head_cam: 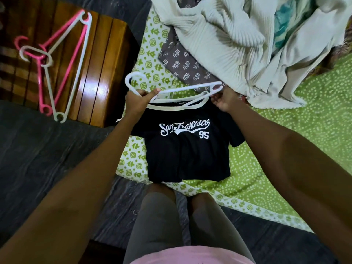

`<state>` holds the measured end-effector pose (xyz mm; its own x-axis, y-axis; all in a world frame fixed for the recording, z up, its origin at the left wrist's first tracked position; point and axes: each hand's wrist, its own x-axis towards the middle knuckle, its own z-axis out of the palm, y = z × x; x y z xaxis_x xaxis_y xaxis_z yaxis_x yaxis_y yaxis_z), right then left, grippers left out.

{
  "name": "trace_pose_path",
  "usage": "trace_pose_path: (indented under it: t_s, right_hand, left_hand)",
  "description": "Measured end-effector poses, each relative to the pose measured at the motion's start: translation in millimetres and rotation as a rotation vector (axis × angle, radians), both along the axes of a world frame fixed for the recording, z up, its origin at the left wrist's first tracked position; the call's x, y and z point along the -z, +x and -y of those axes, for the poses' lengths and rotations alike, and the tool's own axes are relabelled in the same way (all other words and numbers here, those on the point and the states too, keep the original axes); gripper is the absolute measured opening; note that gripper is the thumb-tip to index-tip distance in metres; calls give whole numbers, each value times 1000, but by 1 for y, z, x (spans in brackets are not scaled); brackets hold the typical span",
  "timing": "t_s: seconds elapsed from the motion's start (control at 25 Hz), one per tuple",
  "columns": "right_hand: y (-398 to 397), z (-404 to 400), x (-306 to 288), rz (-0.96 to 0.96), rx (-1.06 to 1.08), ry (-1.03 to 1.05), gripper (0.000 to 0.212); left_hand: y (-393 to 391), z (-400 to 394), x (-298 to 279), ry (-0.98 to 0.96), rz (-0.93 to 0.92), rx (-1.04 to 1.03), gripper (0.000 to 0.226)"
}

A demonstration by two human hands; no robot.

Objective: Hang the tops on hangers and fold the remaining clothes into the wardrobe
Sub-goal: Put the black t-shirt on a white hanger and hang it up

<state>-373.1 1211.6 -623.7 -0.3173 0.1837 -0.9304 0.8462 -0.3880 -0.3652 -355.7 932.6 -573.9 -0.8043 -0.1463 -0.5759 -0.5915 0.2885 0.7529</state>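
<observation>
Both arms outstretched, hands gripping white hanger (pixel 177 90), left hand (pixel 139 102), right hand (pixel 224 101), above black top (pixel 187 149)

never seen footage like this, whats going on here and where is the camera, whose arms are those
There is no machine here. One wide-angle camera sits on a person's head and looks down, so the arms are their own. The left hand grips a white plastic hanger near its hook; the right hand pinches its far end. The hanger is at the collar of a black San Francisco 95 T-shirt on a green patterned bedsheet. More clothes are piled behind. A pink hanger and another white hanger lie on a wooden table.
</observation>
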Motion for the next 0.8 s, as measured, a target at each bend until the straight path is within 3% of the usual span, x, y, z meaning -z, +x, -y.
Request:
trace_pose_path:
  t_s: [0.08, 0.2, 0.28, 0.36, 0.48, 0.56, 0.68, 0.8]
  right_hand:
    - [8, 11, 5, -9, -174, 158, 22]
    - [22, 21, 15, -164, -617, 526, 22]
    - [23, 23, 24, -139, -764, 662, 26]
    - [21, 20, 23, -97, -584, 633, 21]
    - [15, 10, 8, 10, 72, 136, 7]
    - [17, -5, 4, 42, 255, -28, 17]
    - [24, -15, -6, 4, 175, 154, 17]
    - [28, -21, -13, -131, -245, 724, 15]
  left_hand:
    - [-5, -2, 0, -16, -11, -24, 57]
    - [-5, -7, 5, -39, -39, -34, 55]
    - [-3, -11, 6, -63, -53, -58, 57]
    - [-1, -13, 6, -72, -60, -70, 60]
    - [2, -13, 6, -88, -77, -72, 58]
    - [5, -15, 7, -131, -74, -46, 55]
    - [10, -24, 4, -237, -90, 16, 52]
    - [16, -33, -2, -408, -115, 137, 44]
